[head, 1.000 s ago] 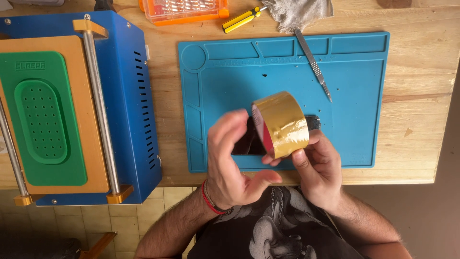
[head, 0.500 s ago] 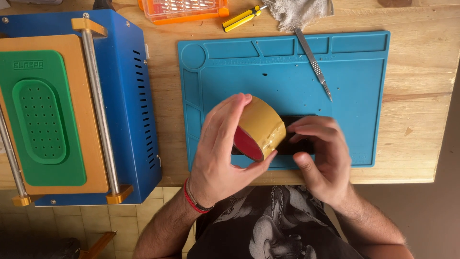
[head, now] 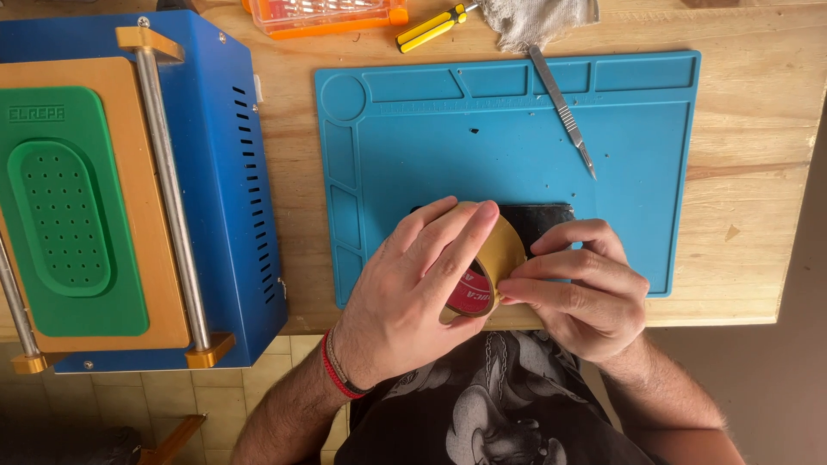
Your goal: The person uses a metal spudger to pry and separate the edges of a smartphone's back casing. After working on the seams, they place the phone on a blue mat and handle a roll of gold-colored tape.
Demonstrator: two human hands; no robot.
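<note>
Tan tape roll (head: 500, 254) gripped over blue mat's (head: 517, 129) near edge

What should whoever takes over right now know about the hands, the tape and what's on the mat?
Left hand: wrapped around the tape roll, held above the near edge of the blue mat.
Right hand: fingers pinching at the roll's outer face; whether a tape end is lifted cannot be told.
Black flat item: on the mat, just behind the hands, mostly hidden.
Scalpel: lies untouched on the mat's far right part.
Done: roll picked up. No tape shows on the black item; no strip is pulled out yet.
</note>
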